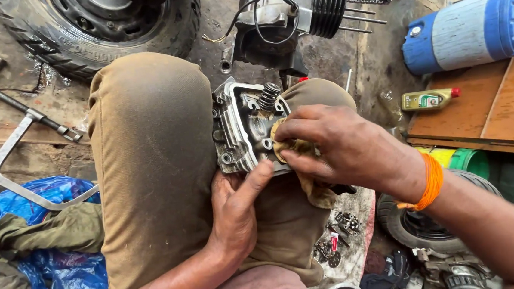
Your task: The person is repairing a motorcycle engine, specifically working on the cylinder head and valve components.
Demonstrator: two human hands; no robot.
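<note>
Cylinder head on knees (centre)

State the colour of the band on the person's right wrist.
Orange: the woven wrist band on the right hand, clearest in the head view.

Tan dusty trousers, orange wrist thread, bare forearms.
</note>
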